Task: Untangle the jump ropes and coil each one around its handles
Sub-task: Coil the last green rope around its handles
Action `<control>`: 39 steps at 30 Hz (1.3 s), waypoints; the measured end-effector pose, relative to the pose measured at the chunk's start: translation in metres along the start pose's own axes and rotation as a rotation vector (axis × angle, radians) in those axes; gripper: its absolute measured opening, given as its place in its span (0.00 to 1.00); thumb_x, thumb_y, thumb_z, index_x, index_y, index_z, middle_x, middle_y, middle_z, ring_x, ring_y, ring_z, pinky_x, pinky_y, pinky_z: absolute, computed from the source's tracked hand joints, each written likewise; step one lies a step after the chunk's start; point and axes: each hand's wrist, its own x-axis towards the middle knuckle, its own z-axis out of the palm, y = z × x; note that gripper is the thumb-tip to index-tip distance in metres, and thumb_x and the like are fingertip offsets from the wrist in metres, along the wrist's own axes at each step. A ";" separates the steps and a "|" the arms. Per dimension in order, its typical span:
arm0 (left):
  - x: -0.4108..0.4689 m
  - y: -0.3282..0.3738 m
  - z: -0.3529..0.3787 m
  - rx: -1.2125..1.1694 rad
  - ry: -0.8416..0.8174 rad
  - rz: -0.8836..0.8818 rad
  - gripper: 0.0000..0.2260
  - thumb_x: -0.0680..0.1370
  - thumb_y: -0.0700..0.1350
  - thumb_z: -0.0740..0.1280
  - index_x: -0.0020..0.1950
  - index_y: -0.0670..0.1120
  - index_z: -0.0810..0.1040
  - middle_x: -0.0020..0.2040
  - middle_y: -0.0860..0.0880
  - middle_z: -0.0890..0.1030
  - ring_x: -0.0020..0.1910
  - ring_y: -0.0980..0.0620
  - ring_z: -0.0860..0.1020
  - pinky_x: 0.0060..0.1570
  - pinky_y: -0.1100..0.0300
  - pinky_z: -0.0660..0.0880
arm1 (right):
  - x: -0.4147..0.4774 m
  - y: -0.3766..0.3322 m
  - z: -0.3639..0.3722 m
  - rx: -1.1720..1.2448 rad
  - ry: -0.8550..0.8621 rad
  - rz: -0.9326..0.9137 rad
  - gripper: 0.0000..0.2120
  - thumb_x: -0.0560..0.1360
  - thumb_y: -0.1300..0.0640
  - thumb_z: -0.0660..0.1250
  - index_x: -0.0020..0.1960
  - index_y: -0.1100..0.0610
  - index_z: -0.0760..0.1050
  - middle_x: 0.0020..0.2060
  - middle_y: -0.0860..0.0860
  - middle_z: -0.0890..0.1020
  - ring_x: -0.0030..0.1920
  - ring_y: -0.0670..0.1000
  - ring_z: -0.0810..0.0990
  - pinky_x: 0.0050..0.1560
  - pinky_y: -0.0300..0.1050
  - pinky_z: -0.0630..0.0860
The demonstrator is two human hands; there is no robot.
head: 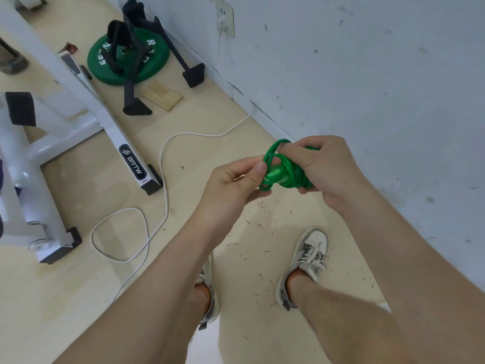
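Just right of the middle of the frame, a green jump rope (294, 177) was bunched into a tight bundle of loops, held in the air between both hands above the floor (210, 114). The left hand (231, 187) came in from the lower left, its grip closed as a pinch of thumb and forefinger on one loop at the bundle's left edge. The right hand (328, 164) came from the lower right with its grip curled round the bulk of the coils, one finger poking through a loop at the top. A pale green handle (274, 176) showed among the loops between the two hands.

Below them, a grey-and-white shoe (312, 248) stood on the floor. A white cable (164, 158) snaked across the floor at centre left. In the upper left lay a green weight plate (154, 61), with a wooden block (162, 97) just below it and a white machine frame (110, 122) to its left. A scuffed white wall (367, 74) filled the upper right.
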 end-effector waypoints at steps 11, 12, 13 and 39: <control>0.003 0.000 0.000 -0.125 0.078 0.002 0.14 0.68 0.38 0.72 0.49 0.47 0.72 0.30 0.50 0.77 0.33 0.49 0.75 0.44 0.56 0.74 | -0.002 -0.005 -0.001 0.231 -0.090 0.169 0.11 0.71 0.51 0.74 0.41 0.59 0.79 0.30 0.52 0.77 0.29 0.52 0.75 0.28 0.42 0.73; 0.004 0.000 -0.003 -0.130 0.084 0.003 0.11 0.68 0.38 0.70 0.47 0.46 0.71 0.29 0.49 0.75 0.32 0.48 0.73 0.42 0.56 0.72 | -0.003 -0.005 -0.001 0.237 -0.121 0.170 0.11 0.71 0.51 0.74 0.42 0.59 0.80 0.31 0.53 0.78 0.30 0.52 0.75 0.28 0.42 0.73; 0.005 0.000 -0.005 -0.113 0.086 0.009 0.08 0.68 0.39 0.69 0.44 0.46 0.72 0.29 0.49 0.74 0.31 0.48 0.71 0.39 0.58 0.70 | -0.003 -0.005 -0.001 0.243 -0.154 0.169 0.11 0.72 0.51 0.74 0.43 0.60 0.80 0.31 0.53 0.78 0.31 0.52 0.76 0.28 0.43 0.73; 0.017 0.013 -0.037 0.516 0.245 0.341 0.11 0.78 0.44 0.64 0.38 0.57 0.78 0.27 0.60 0.72 0.30 0.60 0.66 0.32 0.64 0.63 | -0.027 -0.006 0.025 0.184 -0.417 0.026 0.24 0.73 0.35 0.65 0.42 0.57 0.80 0.32 0.59 0.81 0.26 0.52 0.72 0.22 0.36 0.61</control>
